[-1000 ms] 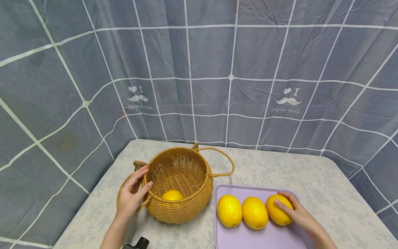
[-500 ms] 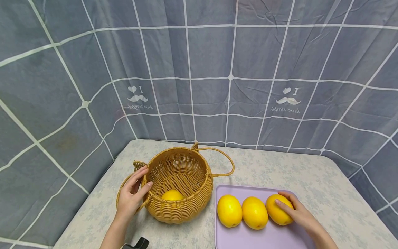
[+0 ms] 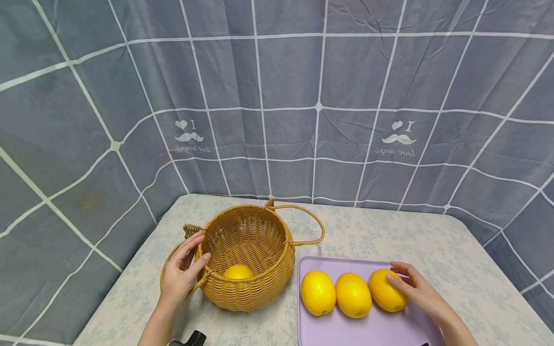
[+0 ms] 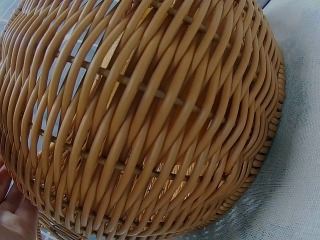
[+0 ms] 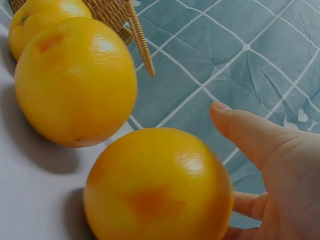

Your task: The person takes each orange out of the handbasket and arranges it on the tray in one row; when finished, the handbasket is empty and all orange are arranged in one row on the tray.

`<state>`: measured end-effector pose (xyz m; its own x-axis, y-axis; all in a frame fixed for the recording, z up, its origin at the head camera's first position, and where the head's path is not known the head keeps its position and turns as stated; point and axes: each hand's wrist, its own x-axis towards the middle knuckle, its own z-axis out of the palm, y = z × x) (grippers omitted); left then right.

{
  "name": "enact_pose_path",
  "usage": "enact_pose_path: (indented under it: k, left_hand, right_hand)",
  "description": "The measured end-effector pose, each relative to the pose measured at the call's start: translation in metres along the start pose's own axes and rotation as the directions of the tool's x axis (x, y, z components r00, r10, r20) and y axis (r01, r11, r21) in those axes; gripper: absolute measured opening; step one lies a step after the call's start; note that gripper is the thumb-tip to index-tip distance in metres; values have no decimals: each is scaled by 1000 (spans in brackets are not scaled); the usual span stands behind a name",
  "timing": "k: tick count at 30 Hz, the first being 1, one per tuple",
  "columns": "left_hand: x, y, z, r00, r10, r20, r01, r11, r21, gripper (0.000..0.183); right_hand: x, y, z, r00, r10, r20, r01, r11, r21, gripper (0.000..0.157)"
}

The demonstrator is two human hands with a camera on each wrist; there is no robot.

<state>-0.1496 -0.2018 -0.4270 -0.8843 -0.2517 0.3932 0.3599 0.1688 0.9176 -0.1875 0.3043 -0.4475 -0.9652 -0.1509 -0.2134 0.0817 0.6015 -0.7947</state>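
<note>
A wicker basket (image 3: pixel 277 283) stands upright at centre-left in the head view, with one orange (image 3: pixel 238 272) inside near its front wall. My left hand (image 3: pixel 178 275) holds the basket's left rim, thumb over the edge; the left wrist view shows mostly woven wall (image 4: pixel 150 110). On the lilac tray (image 3: pixel 342 334) lie a left orange (image 3: pixel 318 292), a middle orange (image 3: pixel 353 295) and a right orange (image 3: pixel 387 290). My right hand (image 3: pixel 421 294) is spread beside the right orange. In the right wrist view its thumb (image 5: pixel 245 127) is clear of that orange (image 5: pixel 155 185); other fingers are partly hidden behind it.
The basket's loop handle (image 3: pixel 322 226) sticks out to the right, just behind the tray. A dark object (image 3: pixel 196 338) shows at the bottom edge, near the left forearm. A grey checked curtain (image 3: pixel 290 134) hangs around the table (image 3: pixel 389 233).
My right hand has loosened around the right orange and moved slightly right, its thumb and fingers spreading. The left hand keeps its place on the basket. The head view has shifted a little.
</note>
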Motion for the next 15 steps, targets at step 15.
enact_pose_path:
  k: [15]
  left_hand:
    - [0,2,1,1000,27,-5,-27,1000,4,42]
  right_hand:
    - [4,-17,-11,996,-85,-11,85,996,-18,64]
